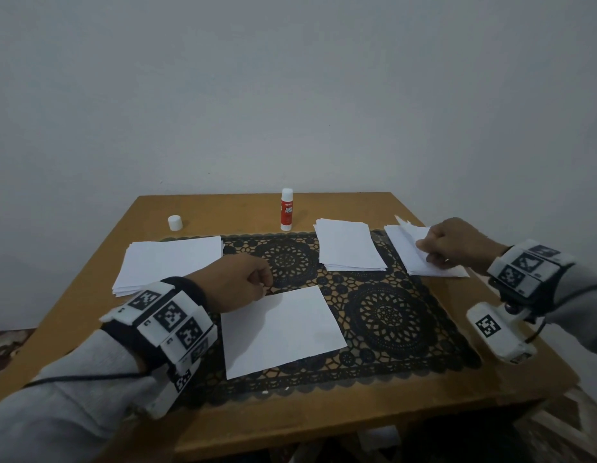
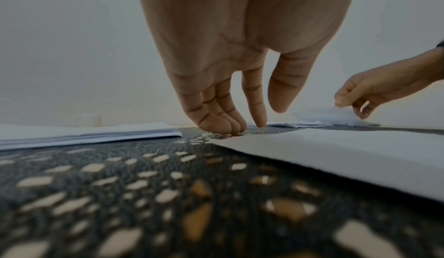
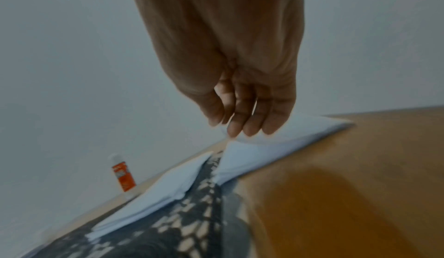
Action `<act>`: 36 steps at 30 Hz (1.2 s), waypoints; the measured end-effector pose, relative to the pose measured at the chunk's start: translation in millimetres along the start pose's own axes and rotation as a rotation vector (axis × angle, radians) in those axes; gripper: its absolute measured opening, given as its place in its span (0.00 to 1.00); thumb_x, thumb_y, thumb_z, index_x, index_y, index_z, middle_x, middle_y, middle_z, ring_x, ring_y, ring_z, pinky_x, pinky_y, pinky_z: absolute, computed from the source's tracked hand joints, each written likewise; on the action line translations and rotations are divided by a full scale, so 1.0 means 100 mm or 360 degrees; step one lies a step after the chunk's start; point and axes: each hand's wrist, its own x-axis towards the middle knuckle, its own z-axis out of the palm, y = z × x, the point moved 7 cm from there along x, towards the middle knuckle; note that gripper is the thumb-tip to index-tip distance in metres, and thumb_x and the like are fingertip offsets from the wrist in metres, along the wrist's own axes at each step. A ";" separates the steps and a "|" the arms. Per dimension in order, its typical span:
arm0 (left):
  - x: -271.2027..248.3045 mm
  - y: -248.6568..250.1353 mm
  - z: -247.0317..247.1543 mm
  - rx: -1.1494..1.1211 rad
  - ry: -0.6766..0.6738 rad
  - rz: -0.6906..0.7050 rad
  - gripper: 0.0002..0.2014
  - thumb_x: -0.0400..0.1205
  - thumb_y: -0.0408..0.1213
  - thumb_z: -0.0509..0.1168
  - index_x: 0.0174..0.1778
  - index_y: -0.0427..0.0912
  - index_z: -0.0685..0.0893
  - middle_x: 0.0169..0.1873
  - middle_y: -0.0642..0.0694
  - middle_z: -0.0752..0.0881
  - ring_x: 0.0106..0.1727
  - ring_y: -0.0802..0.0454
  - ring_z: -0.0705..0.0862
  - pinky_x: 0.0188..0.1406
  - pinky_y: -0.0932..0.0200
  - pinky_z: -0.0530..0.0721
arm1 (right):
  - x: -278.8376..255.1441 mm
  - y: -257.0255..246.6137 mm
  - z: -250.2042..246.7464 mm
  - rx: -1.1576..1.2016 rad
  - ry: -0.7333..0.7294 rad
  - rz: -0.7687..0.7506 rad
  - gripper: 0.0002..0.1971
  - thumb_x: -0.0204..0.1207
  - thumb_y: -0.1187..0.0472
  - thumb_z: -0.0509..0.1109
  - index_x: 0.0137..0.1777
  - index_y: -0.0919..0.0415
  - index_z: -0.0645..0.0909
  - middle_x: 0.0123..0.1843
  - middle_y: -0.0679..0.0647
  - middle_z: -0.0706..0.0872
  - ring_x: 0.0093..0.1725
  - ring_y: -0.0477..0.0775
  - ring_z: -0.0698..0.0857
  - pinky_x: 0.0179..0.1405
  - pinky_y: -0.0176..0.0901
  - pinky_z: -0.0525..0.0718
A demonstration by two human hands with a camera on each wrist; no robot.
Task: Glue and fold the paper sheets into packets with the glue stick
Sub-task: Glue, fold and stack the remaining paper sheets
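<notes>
Wooden table (image 1: 374, 419) w/ black lace mat (image 1: 390, 315) on top. Single paper sheet (image 1: 283, 332) lies flat at mat centre. L hand (image 1: 237, 282) sits at the sheet's 10 o'clock corner; in wrist view its fingertips (image 2: 223, 125) point down onto the mat right at that corner, fingers mostly straight, thumb apart, gripping nothing. Can't tell if they actually touch the paper.

R hand (image 1: 454, 245) at 2 o'clock over the far-right stack (image 1: 420, 262); fingers curled, pinching the top sheet, whose edge is lifted off the pile in the R wrist view (blurry).

Middle stack (image 1: 349, 245) at 1 o'clock, between far-right stack and glue stick (image 1: 286, 210). Glue stick stands upright at 12 o'clock, uncapped, just off the mat's far edge. Its white cap (image 1: 175, 223) at 11 o'clock, well apart from it. Big stack of sheets (image 1: 166, 265) at 10 o'clock, beside L hand.
</notes>
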 end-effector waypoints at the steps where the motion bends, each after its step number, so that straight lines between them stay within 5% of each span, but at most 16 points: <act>1: 0.00 0.00 0.00 -0.0001 0.0009 -0.0005 0.09 0.82 0.34 0.63 0.56 0.47 0.83 0.48 0.51 0.82 0.47 0.56 0.78 0.37 0.74 0.72 | -0.01 -0.07 -0.09 -0.0094 0.0099 -0.0090 0.15 0.78 0.64 0.71 0.30 0.70 0.81 0.27 0.59 0.87 0.28 0.56 0.83 0.37 0.44 0.80; 5: 0.01 0.00 -0.06 -0.0052 0.0121 -0.0017 0.09 0.83 0.35 0.64 0.57 0.47 0.81 0.43 0.53 0.81 0.42 0.59 0.78 0.36 0.71 0.73 | -0.26 -0.61 -0.37 -0.0432 0.0419 -0.0589 0.10 0.78 0.61 0.71 0.36 0.64 0.82 0.33 0.52 0.85 0.33 0.50 0.80 0.35 0.43 0.70; 9: 0.01 0.03 -0.09 -0.0124 0.0191 0.0005 0.09 0.85 0.40 0.61 0.61 0.48 0.77 0.47 0.51 0.82 0.43 0.59 0.79 0.37 0.68 0.75 | -0.61 -1.11 -0.32 -0.0048 0.0152 -0.0833 0.09 0.77 0.65 0.71 0.37 0.68 0.80 0.32 0.60 0.84 0.30 0.50 0.80 0.34 0.39 0.80; 13: -0.05 0.08 -0.16 -0.0461 0.0300 0.0089 0.17 0.87 0.48 0.52 0.71 0.51 0.69 0.54 0.56 0.80 0.52 0.61 0.79 0.44 0.72 0.73 | -0.89 -1.39 -0.02 0.0765 -0.0540 -0.0721 0.08 0.81 0.71 0.66 0.43 0.77 0.77 0.37 0.63 0.82 0.37 0.54 0.85 0.39 0.44 0.89; 17: -0.11 0.09 -0.27 -0.0767 0.0479 0.0234 0.25 0.85 0.58 0.48 0.75 0.51 0.67 0.66 0.58 0.78 0.67 0.57 0.76 0.65 0.54 0.74 | -0.87 -1.44 0.25 0.0853 -0.0784 -0.0612 0.07 0.82 0.69 0.64 0.43 0.70 0.79 0.38 0.62 0.87 0.38 0.57 0.87 0.41 0.49 0.89; 19: -0.12 0.08 -0.31 -0.0739 0.0566 0.0229 0.21 0.86 0.56 0.50 0.69 0.49 0.71 0.60 0.55 0.82 0.62 0.56 0.79 0.61 0.51 0.77 | -0.78 -1.37 0.36 0.0788 -0.0766 -0.0533 0.06 0.82 0.68 0.65 0.44 0.69 0.79 0.40 0.64 0.88 0.38 0.59 0.87 0.42 0.52 0.89; 21: -0.16 0.10 -0.38 -0.0710 0.0706 0.0268 0.13 0.87 0.53 0.52 0.54 0.50 0.76 0.46 0.54 0.83 0.48 0.60 0.80 0.48 0.53 0.78 | -0.71 -1.29 0.45 0.0721 -0.0761 -0.0461 0.07 0.83 0.66 0.66 0.44 0.68 0.79 0.41 0.66 0.89 0.37 0.61 0.88 0.40 0.52 0.89; 24: -0.19 0.11 -0.45 -0.0633 0.0870 0.0282 0.13 0.87 0.45 0.55 0.35 0.50 0.69 0.28 0.54 0.72 0.31 0.57 0.70 0.32 0.57 0.67 | -0.63 -1.18 0.53 0.0665 -0.0672 -0.0367 0.07 0.83 0.64 0.67 0.48 0.70 0.80 0.42 0.66 0.89 0.34 0.59 0.88 0.33 0.48 0.88; 29: -0.19 0.05 -0.50 -0.0498 0.1026 0.0175 0.15 0.86 0.40 0.59 0.33 0.42 0.70 0.26 0.50 0.71 0.30 0.53 0.68 0.30 0.58 0.65 | -0.61 -1.07 0.68 0.0960 -0.0771 -0.0202 0.08 0.80 0.67 0.70 0.56 0.70 0.78 0.39 0.61 0.88 0.35 0.54 0.86 0.31 0.41 0.84; 32: -0.19 -0.03 -0.51 -0.0548 0.1069 0.0072 0.17 0.86 0.39 0.59 0.31 0.41 0.69 0.26 0.49 0.71 0.31 0.52 0.69 0.30 0.57 0.65 | -0.68 -1.06 0.84 0.1117 -0.0964 -0.0123 0.01 0.78 0.70 0.70 0.46 0.68 0.80 0.38 0.61 0.86 0.36 0.52 0.84 0.33 0.39 0.83; 36: -0.15 -0.02 -0.46 -0.0447 0.0932 0.0026 0.14 0.85 0.38 0.61 0.32 0.43 0.72 0.28 0.49 0.75 0.32 0.51 0.72 0.32 0.58 0.68 | -0.66 -1.02 0.98 0.1076 -0.0939 -0.0072 0.11 0.79 0.68 0.70 0.34 0.66 0.80 0.33 0.60 0.84 0.32 0.51 0.81 0.34 0.41 0.81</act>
